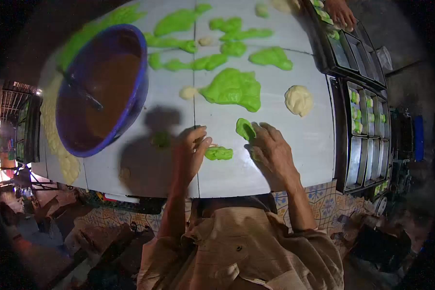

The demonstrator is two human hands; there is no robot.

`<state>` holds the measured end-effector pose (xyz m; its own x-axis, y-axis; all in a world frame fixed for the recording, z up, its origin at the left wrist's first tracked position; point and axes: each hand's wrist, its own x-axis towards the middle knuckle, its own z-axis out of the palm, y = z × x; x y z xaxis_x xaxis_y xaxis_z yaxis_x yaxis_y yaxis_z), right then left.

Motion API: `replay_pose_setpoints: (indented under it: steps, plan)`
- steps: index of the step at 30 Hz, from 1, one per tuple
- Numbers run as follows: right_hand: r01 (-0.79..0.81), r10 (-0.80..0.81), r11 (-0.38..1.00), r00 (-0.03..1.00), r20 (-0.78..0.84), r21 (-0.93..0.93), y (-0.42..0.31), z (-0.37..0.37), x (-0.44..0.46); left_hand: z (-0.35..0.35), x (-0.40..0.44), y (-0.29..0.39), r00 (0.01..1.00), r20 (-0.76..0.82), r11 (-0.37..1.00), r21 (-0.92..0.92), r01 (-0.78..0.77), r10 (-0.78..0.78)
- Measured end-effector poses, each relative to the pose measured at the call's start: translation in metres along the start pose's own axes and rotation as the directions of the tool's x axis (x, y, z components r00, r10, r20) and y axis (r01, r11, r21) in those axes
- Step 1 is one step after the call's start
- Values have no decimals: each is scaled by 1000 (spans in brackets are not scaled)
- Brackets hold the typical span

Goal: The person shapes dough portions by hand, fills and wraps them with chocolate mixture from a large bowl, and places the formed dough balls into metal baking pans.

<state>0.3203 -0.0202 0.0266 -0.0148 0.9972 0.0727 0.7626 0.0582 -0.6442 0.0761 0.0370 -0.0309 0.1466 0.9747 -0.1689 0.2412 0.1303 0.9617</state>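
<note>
While green dough (234,91) lies ahead, a basin (141,94) stands left.

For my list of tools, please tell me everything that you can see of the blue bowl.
The large, round bowl is blue-purple and looks plastic, with a plain rim. It stands at the left of the white table; tilt is hard to judge in this view. It holds something brown, and a dark, stick-like tool slants inside. Pale dough lies beside it. Nobody touches it.
</note>
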Motion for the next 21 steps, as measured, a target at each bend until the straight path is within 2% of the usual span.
replay_pose_setpoints:
  steps: [3,4,6,7,8,9,11,12,13,15,16,17,18,19,21]
  plan:
    - [327,-318,921,945,74,-211,25,32,33,6,0,-9,995,76,991,122,52,-61]
    - [277,-272,954,961,59,-116,32,36,39,10,-3,-5,990,61,976,184,113,-126]
    - [176,-181,981,982,57,84,38,40,48,14,-8,27,993,92,982,180,52,-70]
    - [34,-49,980,996,70,198,27,31,50,16,-9,45,994,105,984,178,23,-42]
    - [-192,146,881,980,139,432,21,29,49,19,-9,58,994,86,975,217,46,-66]
    - [-401,310,682,916,254,612,15,29,48,25,-8,59,992,96,971,231,55,-79]
    - [-414,343,576,905,251,705,3,29,42,34,-5,61,987,123,964,258,71,-106]
    - [-418,363,518,897,250,747,0,30,39,34,-3,68,975,189,963,263,65,-117]
    - [-377,329,342,906,266,861,0,38,37,45,0,43,988,140,989,123,-77,59]
    - [-495,315,266,856,411,827,-8,27,34,50,5,40,983,181,996,-85,33,-17]
    - [-510,350,186,833,429,840,-18,21,32,49,5,41,986,162,992,-112,52,-33]
    - [-362,311,426,919,242,829,-15,26,30,48,3,47,988,147,988,-138,72,-52]
    - [-194,221,636,973,64,747,-13,32,34,46,7,45,988,156,963,-266,38,4]
    - [-186,213,635,975,61,749,-16,32,32,40,7,50,983,184,969,-240,60,-15]
    - [-171,198,634,979,55,755,-34,27,33,38,10,45,973,227,931,-363,45,42]
